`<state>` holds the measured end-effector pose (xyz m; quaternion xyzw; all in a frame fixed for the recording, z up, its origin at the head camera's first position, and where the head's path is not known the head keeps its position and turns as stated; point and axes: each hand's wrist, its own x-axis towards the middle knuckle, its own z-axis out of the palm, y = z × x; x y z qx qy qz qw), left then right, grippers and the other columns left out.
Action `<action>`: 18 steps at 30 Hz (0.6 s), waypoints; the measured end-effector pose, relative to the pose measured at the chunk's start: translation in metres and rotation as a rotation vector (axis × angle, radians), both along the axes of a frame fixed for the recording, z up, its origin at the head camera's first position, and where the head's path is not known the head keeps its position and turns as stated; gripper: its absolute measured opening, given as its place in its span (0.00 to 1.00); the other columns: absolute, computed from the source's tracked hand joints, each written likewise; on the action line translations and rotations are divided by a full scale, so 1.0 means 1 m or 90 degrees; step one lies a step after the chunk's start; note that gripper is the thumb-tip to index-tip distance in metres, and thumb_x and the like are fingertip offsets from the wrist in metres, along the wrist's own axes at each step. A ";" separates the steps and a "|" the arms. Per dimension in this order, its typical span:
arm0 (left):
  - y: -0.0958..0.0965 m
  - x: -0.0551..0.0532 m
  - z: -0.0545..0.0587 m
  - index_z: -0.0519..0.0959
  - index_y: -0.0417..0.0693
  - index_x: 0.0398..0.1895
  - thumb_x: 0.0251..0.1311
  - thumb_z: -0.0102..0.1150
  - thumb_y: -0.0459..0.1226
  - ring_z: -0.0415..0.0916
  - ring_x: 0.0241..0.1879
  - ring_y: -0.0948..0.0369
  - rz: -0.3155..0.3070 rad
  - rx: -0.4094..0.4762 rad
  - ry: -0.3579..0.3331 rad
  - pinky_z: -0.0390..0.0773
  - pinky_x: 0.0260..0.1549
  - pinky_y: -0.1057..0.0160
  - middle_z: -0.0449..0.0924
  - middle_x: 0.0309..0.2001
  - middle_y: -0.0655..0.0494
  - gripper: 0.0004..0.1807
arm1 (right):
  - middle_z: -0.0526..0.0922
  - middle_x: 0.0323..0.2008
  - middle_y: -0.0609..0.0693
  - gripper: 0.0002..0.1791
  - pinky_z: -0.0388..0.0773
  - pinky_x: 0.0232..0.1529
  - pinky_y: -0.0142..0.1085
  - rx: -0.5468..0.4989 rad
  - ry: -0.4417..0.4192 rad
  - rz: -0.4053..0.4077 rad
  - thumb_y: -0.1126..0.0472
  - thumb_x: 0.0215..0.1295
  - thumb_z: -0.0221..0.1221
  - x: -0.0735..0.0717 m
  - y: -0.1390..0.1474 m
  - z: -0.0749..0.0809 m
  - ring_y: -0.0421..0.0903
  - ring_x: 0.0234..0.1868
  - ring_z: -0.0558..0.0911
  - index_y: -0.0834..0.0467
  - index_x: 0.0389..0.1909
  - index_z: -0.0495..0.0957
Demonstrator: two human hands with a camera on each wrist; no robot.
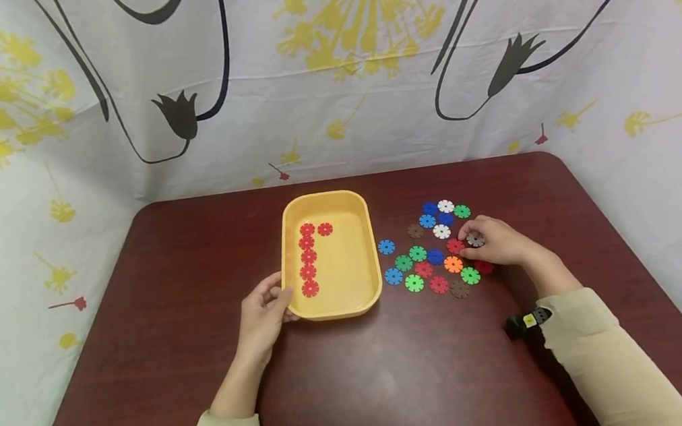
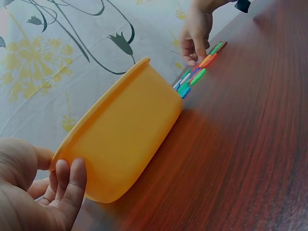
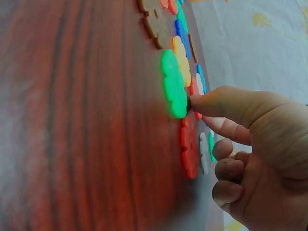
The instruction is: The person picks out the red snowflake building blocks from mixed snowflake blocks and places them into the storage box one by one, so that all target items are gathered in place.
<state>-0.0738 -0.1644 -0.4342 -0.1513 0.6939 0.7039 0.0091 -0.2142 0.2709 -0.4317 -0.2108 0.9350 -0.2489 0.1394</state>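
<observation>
My left hand (image 1: pixel 262 314) grips the lower left rim of a yellow plastic tray (image 1: pixel 355 308), thumb over the edge; the left wrist view shows its fingers against the outer wall. Inside the tray, several red notched discs (image 1: pixel 307 256) form a column, and another red disc (image 1: pixel 325 229) lies beside the top one. Over at the loose pieces, my right hand (image 1: pixel 495 240) pinches a red notched disc (image 1: pixel 455 246) between thumb and index finger, the other fingers curled. A grey disc (image 1: pixel 475 239) lies partly under that hand. Near its thumb is a green disc (image 3: pixel 174 86).
Right of the tray, flat notched discs in blue, white, green, brown, orange and red lie scattered, including an orange disc (image 1: pixel 452 265) and a white disc (image 1: pixel 442 232). The dark wooden table (image 1: pixel 392 384) meets a patterned cloth (image 1: pixel 334 132) behind and at both sides.
</observation>
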 end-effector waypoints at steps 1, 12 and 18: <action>0.000 0.000 0.000 0.74 0.40 0.65 0.70 0.58 0.30 0.79 0.25 0.62 0.000 -0.001 0.000 0.86 0.25 0.66 0.75 0.37 0.42 0.21 | 0.75 0.39 0.56 0.17 0.76 0.39 0.44 0.001 -0.002 0.002 0.60 0.60 0.72 -0.001 -0.001 0.000 0.52 0.40 0.73 0.62 0.45 0.79; 0.002 0.001 0.000 0.74 0.37 0.65 0.69 0.59 0.28 0.80 0.25 0.61 0.003 -0.002 0.005 0.86 0.25 0.66 0.75 0.36 0.43 0.21 | 0.72 0.41 0.56 0.17 0.74 0.38 0.42 -0.010 -0.023 0.006 0.60 0.60 0.72 -0.002 -0.005 -0.002 0.52 0.42 0.70 0.60 0.44 0.76; 0.002 0.002 0.002 0.74 0.34 0.64 0.69 0.59 0.29 0.80 0.25 0.61 0.004 -0.007 0.019 0.86 0.24 0.66 0.74 0.35 0.47 0.21 | 0.75 0.36 0.55 0.18 0.74 0.32 0.39 -0.045 -0.003 -0.033 0.62 0.56 0.75 -0.002 -0.007 -0.005 0.51 0.36 0.72 0.58 0.38 0.74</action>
